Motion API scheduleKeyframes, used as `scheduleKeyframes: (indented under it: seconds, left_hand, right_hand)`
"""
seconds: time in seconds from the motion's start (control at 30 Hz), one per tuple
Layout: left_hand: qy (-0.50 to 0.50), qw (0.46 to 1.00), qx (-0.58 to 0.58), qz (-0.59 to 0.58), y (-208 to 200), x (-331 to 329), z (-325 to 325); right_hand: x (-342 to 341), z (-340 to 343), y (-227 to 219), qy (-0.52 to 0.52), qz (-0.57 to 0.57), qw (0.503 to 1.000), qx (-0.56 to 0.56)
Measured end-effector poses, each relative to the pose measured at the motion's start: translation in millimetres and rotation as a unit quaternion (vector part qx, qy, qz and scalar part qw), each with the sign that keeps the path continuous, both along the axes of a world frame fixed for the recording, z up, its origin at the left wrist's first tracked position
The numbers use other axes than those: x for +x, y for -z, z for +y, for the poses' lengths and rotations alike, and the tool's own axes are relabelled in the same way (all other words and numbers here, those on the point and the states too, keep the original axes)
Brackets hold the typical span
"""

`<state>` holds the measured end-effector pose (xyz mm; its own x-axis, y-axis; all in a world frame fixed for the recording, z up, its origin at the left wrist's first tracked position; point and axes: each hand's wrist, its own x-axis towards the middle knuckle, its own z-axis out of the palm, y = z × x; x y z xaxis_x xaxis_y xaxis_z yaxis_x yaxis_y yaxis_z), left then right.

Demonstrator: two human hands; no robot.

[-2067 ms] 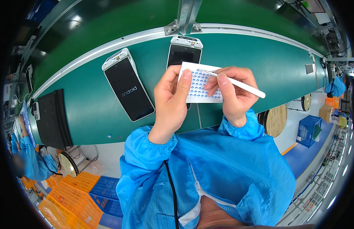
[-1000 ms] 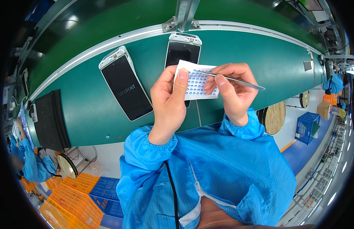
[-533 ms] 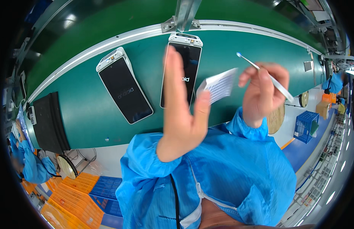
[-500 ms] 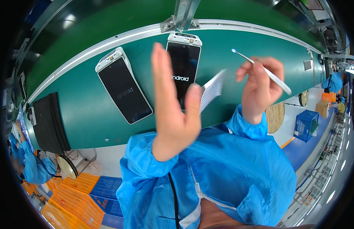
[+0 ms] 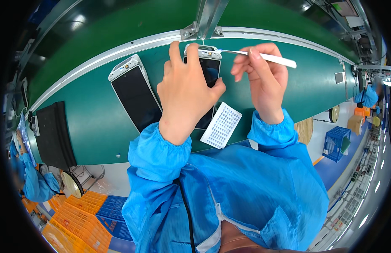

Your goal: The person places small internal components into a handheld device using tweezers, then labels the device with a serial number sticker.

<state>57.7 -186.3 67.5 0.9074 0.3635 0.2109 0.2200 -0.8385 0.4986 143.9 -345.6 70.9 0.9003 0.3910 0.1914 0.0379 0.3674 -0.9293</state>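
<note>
My left hand grips the right-hand white handheld terminal, thumb along its right edge and fingers over its far end. Its dark screen is partly hidden under the hand. My right hand pinches a pair of white tweezers. Their thin tip, bearing a small blue piece, is at the terminal's far right corner; whether it touches cannot be made out. Near my left thumb, a white sheet of small blue dots lies on the mat. Left of that hand is a second terminal with a dark screen.
The green tabletop is bounded behind by a metal rail and an upright post. Black folded cloth lies at the left. Orange crates and a blue crate stand below. Other people in blue work at both sides.
My left hand has come down onto the right-hand terminal, and the dotted sheet now lies flat. My right hand has brought the tweezers left to the terminal's far end. Both screens' lettering no longer shows.
</note>
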Motion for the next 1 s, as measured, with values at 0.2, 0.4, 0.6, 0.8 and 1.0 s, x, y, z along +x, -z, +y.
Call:
scheduleKeyframes:
  seconds: [0.2,0.4,0.6,0.8,1.0]
  left_hand:
    - [-0.039,0.999,-0.019,0.01,-5.4,-8.9,2.4]
    - [-0.015,0.938,-0.339,-0.069,21.2,-0.2,29.3]
    - [-0.03,0.823,-0.555,-0.113,37.0,7.6,31.6]
    - [-0.092,0.801,-0.583,-0.101,41.0,1.4,32.6]
    - [-0.101,0.761,-0.629,-0.123,29.8,0.8,28.2]
  right_hand:
    - [21.5,21.4,24.7,-0.079,0.057,0.995,-0.012]
    - [9.9,42.8,34.9,-0.013,0.112,0.993,0.026]
    - [12.0,43.9,43.9,-0.007,0.139,0.99,0.029]
    - [6.2,51.0,38.5,-0.018,0.136,0.99,0.022]
    - [6.6,49.9,39.0,-0.028,0.09,0.995,-0.028]
